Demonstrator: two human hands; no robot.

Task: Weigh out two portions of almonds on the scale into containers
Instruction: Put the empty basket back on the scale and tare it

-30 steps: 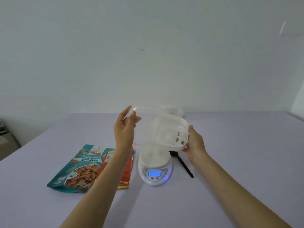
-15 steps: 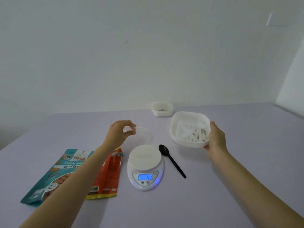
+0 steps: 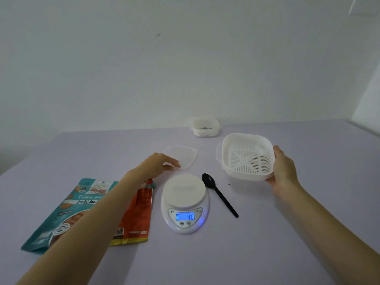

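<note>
Curling round the 3 o'clock rim of the apparently light, stiff container (image 3: 244,159), the right hand (image 3: 284,171) is holding it; left hand (image 3: 156,167) closure undeterminable.

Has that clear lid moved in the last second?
Yes. The clear lid was held in the air above the scale; now it lies on the table behind the scale, with the left hand pinching its near edge.

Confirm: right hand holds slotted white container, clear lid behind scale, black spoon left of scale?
No. Head view shows the black spoon right of the scale, not left. The right hand does hold the slotted white container, and the clear lid sits behind the scale.
</note>
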